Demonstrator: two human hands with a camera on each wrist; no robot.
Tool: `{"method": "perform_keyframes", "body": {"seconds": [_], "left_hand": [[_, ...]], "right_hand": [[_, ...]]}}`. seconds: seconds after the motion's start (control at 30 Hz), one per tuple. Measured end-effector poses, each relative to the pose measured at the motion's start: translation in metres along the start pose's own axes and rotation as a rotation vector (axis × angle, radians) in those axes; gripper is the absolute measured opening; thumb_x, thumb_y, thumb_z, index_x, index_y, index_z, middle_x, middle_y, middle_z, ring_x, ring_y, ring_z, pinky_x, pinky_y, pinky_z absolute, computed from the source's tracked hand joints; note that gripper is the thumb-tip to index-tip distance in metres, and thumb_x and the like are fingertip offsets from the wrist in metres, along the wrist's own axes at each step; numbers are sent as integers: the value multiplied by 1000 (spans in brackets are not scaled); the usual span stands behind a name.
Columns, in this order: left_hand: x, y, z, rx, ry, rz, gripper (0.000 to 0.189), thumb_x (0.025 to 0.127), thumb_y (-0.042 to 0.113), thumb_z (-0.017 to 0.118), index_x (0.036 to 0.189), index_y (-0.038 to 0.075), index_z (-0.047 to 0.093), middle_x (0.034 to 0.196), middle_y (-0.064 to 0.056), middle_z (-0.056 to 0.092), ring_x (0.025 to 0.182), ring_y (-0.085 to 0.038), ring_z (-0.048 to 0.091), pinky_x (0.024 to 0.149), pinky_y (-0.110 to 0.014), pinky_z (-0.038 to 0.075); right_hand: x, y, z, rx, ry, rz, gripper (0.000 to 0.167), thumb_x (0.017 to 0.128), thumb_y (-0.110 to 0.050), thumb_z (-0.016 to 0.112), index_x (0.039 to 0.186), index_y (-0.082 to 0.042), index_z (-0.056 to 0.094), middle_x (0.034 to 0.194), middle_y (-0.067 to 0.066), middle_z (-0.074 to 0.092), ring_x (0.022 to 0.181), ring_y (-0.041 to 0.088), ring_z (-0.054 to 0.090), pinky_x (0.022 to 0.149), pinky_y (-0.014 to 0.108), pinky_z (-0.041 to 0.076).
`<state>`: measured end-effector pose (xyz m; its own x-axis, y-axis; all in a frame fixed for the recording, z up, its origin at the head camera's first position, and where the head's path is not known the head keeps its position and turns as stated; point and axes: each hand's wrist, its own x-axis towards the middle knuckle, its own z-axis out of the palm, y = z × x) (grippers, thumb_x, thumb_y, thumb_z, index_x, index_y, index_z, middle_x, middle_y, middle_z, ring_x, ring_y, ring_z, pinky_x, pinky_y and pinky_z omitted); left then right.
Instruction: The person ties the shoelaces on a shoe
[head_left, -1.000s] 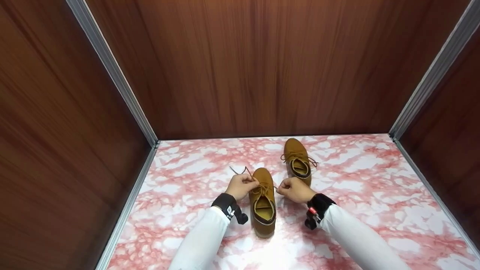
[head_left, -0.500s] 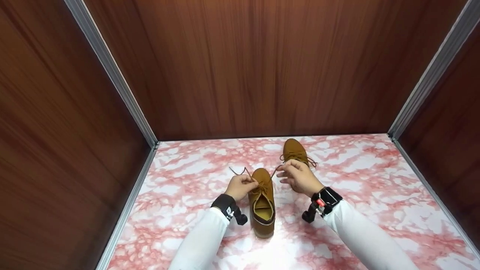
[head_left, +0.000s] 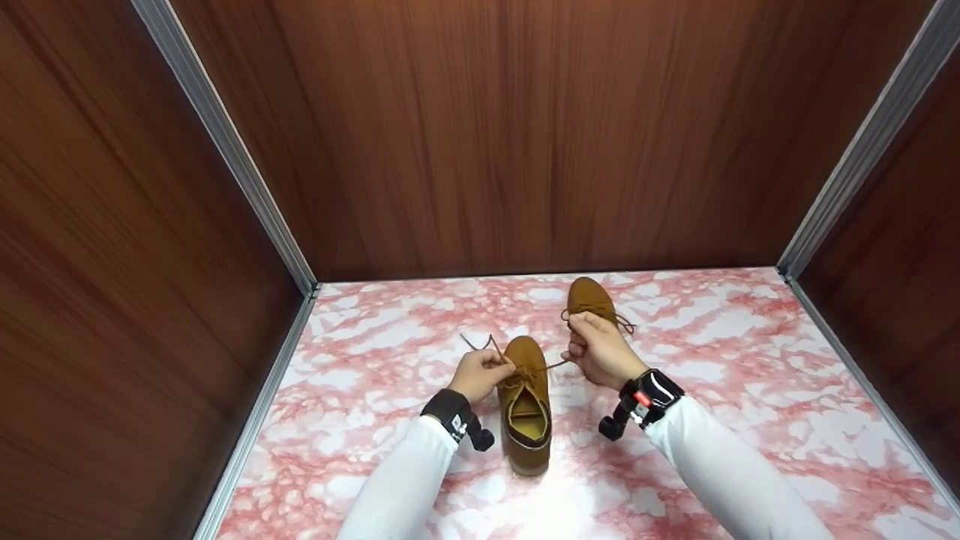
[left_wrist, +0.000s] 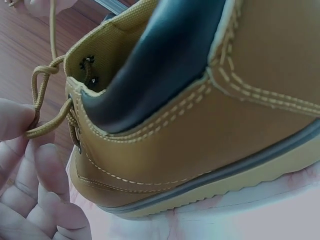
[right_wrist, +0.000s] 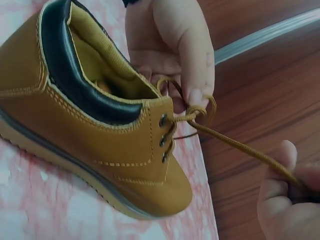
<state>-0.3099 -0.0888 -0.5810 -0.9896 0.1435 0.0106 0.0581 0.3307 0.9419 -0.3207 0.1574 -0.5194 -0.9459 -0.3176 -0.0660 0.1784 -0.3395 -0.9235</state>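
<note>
A tan shoe [head_left: 528, 454] with a dark padded collar stands upright, toe pointing away from me. At its throat my left hand [head_left: 480, 374] pinches a loop of the brown shoelace [left_wrist: 49, 127] beside the knot, between thumb and finger. My right hand [head_left: 606, 354] holds the other lace end, off to the right of the shoe. In the right wrist view, this shoelace [right_wrist: 240, 146] runs straight from the knot into the right fingers. A loose lace end trails left past my left hand in the head view.
A second tan shoe [head_left: 589, 291] with a tied bow stands farther back on the right, its heel part hidden behind my right hand. The red-and-white marbled surface [head_left: 360, 420] is bounded by wood-grain panels [head_left: 480, 150] at the back and sides.
My right hand has risen up and away with the lace, opened its fingers somewhat midway, then taken the lace to the right, straightening it. The left hand and shoe have stayed in place.
</note>
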Motion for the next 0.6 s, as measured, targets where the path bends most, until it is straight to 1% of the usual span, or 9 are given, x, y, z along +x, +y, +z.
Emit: {"method": "perform_keyframes", "body": {"seconds": [0.1, 0.17, 0.2, 0.3, 0.37, 0.43, 0.47, 0.53, 0.6], "left_hand": [[-1, 0, 0, -9, 0, -2, 13, 93, 14, 75, 96, 1, 76, 86, -2, 76, 76, -5, 64, 75, -21, 55], [-1, 1, 0, -15, -1, -3, 12, 93, 14, 74, 96, 2, 75, 83, 2, 73, 75, -6, 63, 71, -20, 53], [-1, 2, 0, -23, -3, -7, 12, 93, 14, 74, 96, 3, 75, 82, 4, 71, 74, -7, 62, 68, -19, 51], [-2, 3, 0, -55, -12, -14, 10, 95, 12, 71, 97, 3, 73, 79, 5, 68, 71, -11, 60, 59, -19, 47], [-2, 4, -1, -71, -16, -12, 9, 94, 9, 69, 99, 1, 71, 79, 3, 67, 69, -12, 59, 57, -19, 45], [-1, 5, -1, -86, -18, 1, 10, 93, 5, 66, 100, -2, 70, 83, -1, 70, 72, -11, 60, 59, -19, 47], [-1, 5, -1, -90, -17, 7, 11, 92, 4, 65, 100, -3, 69, 87, -4, 72, 74, -10, 60, 61, -19, 48], [-1, 6, 0, -103, -14, 19, 8, 90, 2, 64, 96, -1, 68, 97, -12, 75, 82, -10, 64, 68, -19, 51], [0, 7, 0, -122, -18, 21, 7, 89, 1, 64, 95, -2, 66, 109, -18, 76, 95, -14, 69, 77, -22, 54]], "right_hand": [[1, 0, -3, 0, 25, 13, 21, 109, -7, 43, 97, -11, 60, 74, -6, 39, 64, 10, 33, 69, 26, 43], [1, 0, -4, -18, 20, 16, 20, 105, -1, 42, 107, -4, 61, 75, -6, 39, 64, 10, 33, 69, 26, 43], [1, 0, -4, -35, 8, 15, 23, 104, 1, 40, 115, -2, 60, 76, -6, 41, 64, 10, 35, 70, 26, 44], [1, 1, -5, -110, -52, -5, 36, 106, 2, 34, 140, 6, 45, 77, -4, 47, 65, 9, 45, 73, 25, 49], [1, 2, -6, -153, -101, -18, 40, 110, -2, 31, 149, 8, 32, 83, -3, 58, 71, 8, 57, 80, 24, 55], [1, 3, -8, -174, -140, -31, 43, 113, -7, 29, 151, 14, 27, 91, 0, 69, 81, 9, 69, 89, 23, 58], [1, 4, -8, -179, -150, -31, 44, 114, -10, 30, 149, 16, 28, 95, 1, 74, 86, 9, 73, 93, 23, 59], [1, 5, -10, -184, -151, -25, 44, 115, -16, 32, 141, 18, 40, 100, 3, 78, 92, 11, 77, 96, 25, 60], [1, 6, -10, -186, -134, -14, 44, 115, -22, 35, 130, 14, 54, 99, 4, 80, 90, 12, 78, 94, 27, 61]]}}
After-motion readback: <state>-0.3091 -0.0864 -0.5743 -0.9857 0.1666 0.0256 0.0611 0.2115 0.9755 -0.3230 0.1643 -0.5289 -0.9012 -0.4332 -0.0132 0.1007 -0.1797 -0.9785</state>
